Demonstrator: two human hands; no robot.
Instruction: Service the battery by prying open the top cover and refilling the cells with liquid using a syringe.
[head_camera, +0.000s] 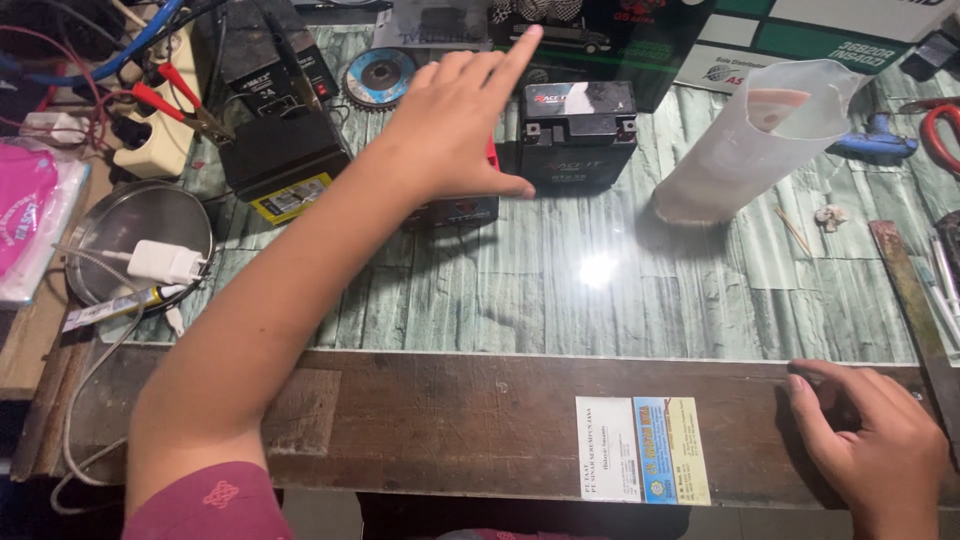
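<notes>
Two black boxy batteries sit mid-table: the left hand (455, 125), fingers spread, rests open on the red-topped battery (455, 208); its glossy twin (578, 135) stands just beside. The right hand (880, 450) lies loosely curled, empty, on the table edge (420, 420).

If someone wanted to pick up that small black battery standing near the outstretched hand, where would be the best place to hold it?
Probably by its two short side walls, coming down from above. The black battery stands upright as a plain box, its flat sides free. The left hand hovers just to its left, thumb near its lower corner, so the top is the open approach. The terminals on top are better avoided.
</notes>
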